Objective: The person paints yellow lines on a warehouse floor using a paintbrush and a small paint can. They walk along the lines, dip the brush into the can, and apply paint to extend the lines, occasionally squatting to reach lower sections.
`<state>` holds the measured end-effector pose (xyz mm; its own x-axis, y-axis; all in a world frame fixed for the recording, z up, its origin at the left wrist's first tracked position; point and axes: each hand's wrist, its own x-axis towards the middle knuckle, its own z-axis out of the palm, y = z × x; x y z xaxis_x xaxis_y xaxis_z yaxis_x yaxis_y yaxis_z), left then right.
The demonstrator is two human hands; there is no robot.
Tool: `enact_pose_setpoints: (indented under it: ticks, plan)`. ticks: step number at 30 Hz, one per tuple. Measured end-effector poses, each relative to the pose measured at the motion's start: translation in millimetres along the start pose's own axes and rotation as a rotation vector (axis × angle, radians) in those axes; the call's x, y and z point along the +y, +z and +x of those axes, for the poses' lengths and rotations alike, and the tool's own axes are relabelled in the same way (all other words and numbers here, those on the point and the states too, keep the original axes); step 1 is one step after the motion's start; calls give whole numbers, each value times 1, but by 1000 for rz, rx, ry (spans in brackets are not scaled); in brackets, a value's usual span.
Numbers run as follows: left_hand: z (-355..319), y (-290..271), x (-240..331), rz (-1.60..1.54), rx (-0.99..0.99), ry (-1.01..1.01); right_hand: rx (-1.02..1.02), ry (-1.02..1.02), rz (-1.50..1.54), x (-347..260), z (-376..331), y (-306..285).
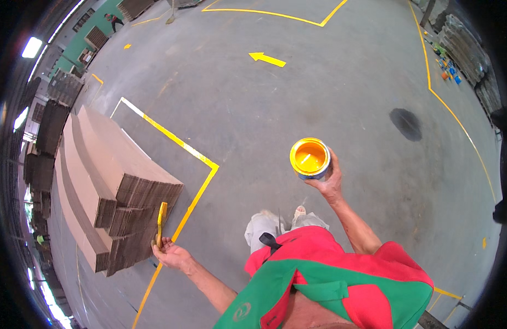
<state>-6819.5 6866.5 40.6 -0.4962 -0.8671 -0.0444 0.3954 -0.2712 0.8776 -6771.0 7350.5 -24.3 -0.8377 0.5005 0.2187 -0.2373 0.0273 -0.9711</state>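
Note:
My left hand is closed on the handle of a paintbrush, its yellow-coated end pointing up and away from me. Beside the brush stands a stack of flat brown cardboard; whether they touch I cannot tell. In my right hand is an open paint can, gripped round its right side. Yellow paint coats its inner wall and rim, and a pool of it shows at the bottom. Part of the can's outside is hidden by my fingers.
A yellow floor line runs past the cardboard to a corner, then turns back, whitish at its far end. Farther off lie a yellow arrow and a dark floor patch. Wrapped stacks line the right; a person is far left.

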Motion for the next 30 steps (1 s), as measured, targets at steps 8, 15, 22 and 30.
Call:
enact_pose_setpoints:
  ticks: [8, 15, 22, 30]
  plan:
    - [89, 151, -111, -43, -115, -84, 49, -18, 11, 60, 125, 80]
    - [192, 328, -196, -50, -320, -184, 278, 30, -15, 79, 217, 138]
    - [254, 465, -251, -16, -394, -122, 422, 19, -73, 112, 313, 192]
    - [354, 564, -331, 2, -379, -31, 324, 9, -153, 181, 497, 264]
